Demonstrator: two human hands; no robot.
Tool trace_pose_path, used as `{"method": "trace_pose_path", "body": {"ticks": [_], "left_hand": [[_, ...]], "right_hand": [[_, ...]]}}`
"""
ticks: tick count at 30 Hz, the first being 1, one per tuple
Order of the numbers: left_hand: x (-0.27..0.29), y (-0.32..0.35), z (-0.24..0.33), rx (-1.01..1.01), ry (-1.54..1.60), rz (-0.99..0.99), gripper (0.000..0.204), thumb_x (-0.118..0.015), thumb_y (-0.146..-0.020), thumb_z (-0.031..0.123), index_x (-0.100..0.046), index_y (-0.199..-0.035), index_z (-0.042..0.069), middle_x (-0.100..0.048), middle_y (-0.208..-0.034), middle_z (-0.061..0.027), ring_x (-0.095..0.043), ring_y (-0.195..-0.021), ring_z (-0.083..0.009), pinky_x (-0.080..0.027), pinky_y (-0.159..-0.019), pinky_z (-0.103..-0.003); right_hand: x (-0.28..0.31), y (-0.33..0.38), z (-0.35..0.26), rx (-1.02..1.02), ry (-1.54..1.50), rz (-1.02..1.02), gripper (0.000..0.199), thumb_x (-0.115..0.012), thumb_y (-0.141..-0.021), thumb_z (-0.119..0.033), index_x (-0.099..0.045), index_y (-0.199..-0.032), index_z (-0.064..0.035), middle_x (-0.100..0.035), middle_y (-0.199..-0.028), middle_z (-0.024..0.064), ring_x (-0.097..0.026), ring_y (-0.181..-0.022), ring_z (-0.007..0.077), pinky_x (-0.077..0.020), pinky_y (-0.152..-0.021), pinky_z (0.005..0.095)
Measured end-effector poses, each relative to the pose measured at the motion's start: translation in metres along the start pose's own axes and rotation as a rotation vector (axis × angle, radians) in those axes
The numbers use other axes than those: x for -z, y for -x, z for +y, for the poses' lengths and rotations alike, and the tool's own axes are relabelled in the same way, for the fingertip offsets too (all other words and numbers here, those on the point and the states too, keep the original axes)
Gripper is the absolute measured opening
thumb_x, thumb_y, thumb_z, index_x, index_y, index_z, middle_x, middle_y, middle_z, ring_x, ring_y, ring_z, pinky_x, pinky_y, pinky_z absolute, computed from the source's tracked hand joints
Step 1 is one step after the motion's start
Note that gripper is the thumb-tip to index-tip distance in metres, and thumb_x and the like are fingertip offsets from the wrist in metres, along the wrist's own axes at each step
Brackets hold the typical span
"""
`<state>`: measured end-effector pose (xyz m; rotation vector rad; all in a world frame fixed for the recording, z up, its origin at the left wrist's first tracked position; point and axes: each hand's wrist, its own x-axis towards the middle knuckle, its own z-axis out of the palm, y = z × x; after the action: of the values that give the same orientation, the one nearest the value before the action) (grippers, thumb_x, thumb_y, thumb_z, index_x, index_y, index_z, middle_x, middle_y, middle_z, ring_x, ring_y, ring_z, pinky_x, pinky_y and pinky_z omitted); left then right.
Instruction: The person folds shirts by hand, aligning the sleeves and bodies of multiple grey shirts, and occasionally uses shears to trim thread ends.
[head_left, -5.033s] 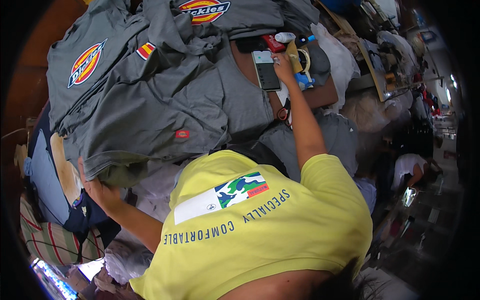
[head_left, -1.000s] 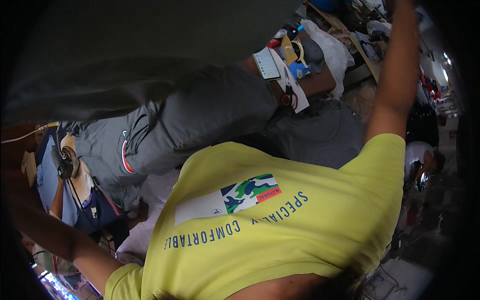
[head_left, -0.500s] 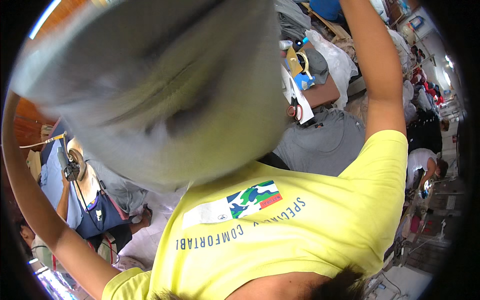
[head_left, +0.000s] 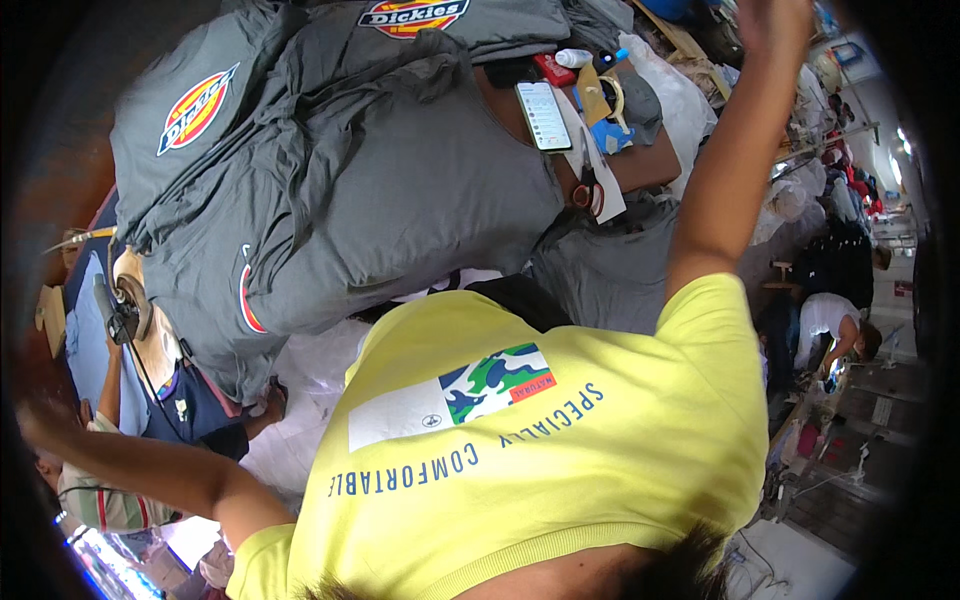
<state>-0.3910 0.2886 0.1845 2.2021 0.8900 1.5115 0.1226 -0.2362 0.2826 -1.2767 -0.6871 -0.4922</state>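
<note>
Grey shirts [head_left: 400, 190] lie spread and rumpled across the surface before me, two showing colourful printed emblems. A red, white and yellow mark shows on the nearer part of the grey cloth. My left hand [head_left: 42, 418] is out at the far left rim, dark and blurred, its fingers not readable. It is apart from the shirts, nearest the person working at the left. Raised to the upper right, my right hand [head_left: 775, 25] is partly cut off by the top edge, and its fingers cannot be made out. No cloth shows hanging from either hand.
A brown box [head_left: 648, 165] carries a lit phone [head_left: 543, 115], scissors [head_left: 588, 192], tape rolls and a white bottle [head_left: 573, 58]. White plastic bags [head_left: 665, 90] lie beyond. At the left another person's hand is near an iron-like tool [head_left: 122, 322]. Someone in white [head_left: 828, 325] bends at the right.
The large grey cloth that was held up, blurred, has come down out of the way, uncovering the grey shirts and phone. My left hand has moved down; my right arm has shifted slightly.
</note>
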Motion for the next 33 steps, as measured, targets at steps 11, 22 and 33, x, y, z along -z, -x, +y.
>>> {"method": "trace_pose_path", "body": {"ticks": [11, 22, 33], "left_hand": [[-0.130, 0.327, -0.029, 0.886, 0.676, -0.234, 0.013, -0.047, -0.079, -0.003, -0.057, -0.086, -0.002, -0.056, -0.101, -0.0147, -0.057, -0.087, -0.0193, -0.047, -0.082, -0.033], [-0.139, 0.306, -0.003, 1.157, 0.759, -0.203, 0.030, -0.057, -0.082, 0.013, -0.046, -0.109, 0.005, -0.053, -0.098, -0.0059, -0.053, -0.086, -0.0152, -0.044, -0.079, -0.032], [-0.137, 0.313, -0.034, 1.175, 0.751, -0.114, 0.036, -0.059, -0.079, 0.003, -0.042, -0.111, 0.005, -0.053, -0.090, -0.0047, -0.054, -0.077, -0.0131, -0.046, -0.073, -0.028]], "right_hand": [[0.125, 0.346, 0.170, -1.253, -0.145, 0.157, 0.031, -0.042, -0.078, 0.003, -0.049, -0.107, -0.0054, -0.056, -0.081, 0.0074, -0.056, -0.070, 0.0171, -0.0484, -0.065, 0.0311], [0.132, 0.357, 0.169, -1.247, -0.052, 0.209, 0.028, -0.056, -0.083, -0.025, -0.050, -0.105, -0.0086, -0.054, -0.092, 0.0053, -0.056, -0.078, 0.0160, -0.0448, -0.066, 0.0284], [0.132, 0.355, 0.180, -1.209, 0.030, 0.159, 0.026, -0.064, -0.075, -0.003, -0.053, -0.099, -0.0052, -0.057, -0.079, 0.0019, -0.053, -0.067, 0.0092, -0.0424, -0.055, 0.0200]]}}
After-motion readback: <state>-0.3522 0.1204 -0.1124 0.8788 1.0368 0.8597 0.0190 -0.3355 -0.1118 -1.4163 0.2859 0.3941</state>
